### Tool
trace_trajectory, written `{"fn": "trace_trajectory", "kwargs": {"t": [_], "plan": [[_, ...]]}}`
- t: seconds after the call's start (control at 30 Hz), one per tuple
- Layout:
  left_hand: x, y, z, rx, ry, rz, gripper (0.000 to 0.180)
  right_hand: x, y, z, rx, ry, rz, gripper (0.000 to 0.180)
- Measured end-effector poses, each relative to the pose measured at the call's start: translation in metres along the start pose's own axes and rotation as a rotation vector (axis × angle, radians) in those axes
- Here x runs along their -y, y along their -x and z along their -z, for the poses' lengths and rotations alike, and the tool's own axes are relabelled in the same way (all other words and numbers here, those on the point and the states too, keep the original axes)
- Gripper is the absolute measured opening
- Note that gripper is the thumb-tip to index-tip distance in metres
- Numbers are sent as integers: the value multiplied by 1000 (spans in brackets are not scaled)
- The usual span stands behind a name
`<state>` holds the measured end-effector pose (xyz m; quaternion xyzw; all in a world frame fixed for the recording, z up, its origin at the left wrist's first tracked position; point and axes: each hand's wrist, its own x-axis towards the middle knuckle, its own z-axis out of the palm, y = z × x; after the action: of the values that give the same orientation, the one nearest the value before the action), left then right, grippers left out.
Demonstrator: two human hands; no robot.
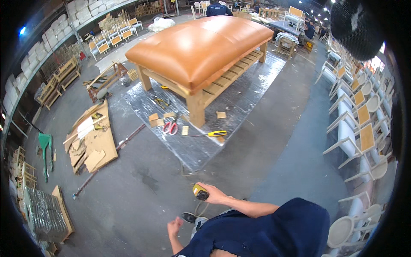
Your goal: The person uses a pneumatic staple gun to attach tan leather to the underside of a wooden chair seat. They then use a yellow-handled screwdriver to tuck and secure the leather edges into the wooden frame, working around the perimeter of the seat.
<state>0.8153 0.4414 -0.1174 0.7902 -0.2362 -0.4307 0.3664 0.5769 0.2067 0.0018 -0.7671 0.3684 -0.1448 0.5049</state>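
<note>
Closest in, the left hand (174, 225) hangs low, fingers loosely curled; whether anything's in it, I can't tell. Just ahead, here's the right hand (215, 194), its grip closed round a yellow-and-black tool (200, 191), out over bare floor, short of the plastic sheet (195, 158). Looks like a between-steps moment: tool in hand, touching no workpiece. On the sheet now: a screwdriver (217, 133), red-handled scissors (171, 128), and farther back, pliers (162, 103). And there's the big ottoman (199, 53), orange top on a wooden frame, standing on that sheet, well apart from both hands! Any work on it would call for stepping up and bringing the tool forward, clear of those loose tools. Way beyond, a co-worker (218, 9) in dark blue.
</note>
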Motion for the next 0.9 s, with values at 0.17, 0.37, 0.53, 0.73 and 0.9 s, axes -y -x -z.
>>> {"fn": "trace_trajectory", "kwargs": {"t": [0.17, 0.37, 0.53, 0.73, 0.9], "plan": [[169, 23, 96, -128, 220, 436, 44, 34, -54, -49, 62, 53, 33, 76], [197, 35, 178, -136, 218, 757, 40, 57, -98, -38, -361, 181, -173, 76], [172, -36, 218, -125, 225, 634, 38, 18, -138, 10, -600, 281, -355, 86], [6, -197, 215, -34, 110, 196, 38, 14, -199, 30, -580, 304, -702, 94], [-170, -310, 229, 65, 59, -112, 41, -8, -241, 22, -584, 391, -739, 88]]}}
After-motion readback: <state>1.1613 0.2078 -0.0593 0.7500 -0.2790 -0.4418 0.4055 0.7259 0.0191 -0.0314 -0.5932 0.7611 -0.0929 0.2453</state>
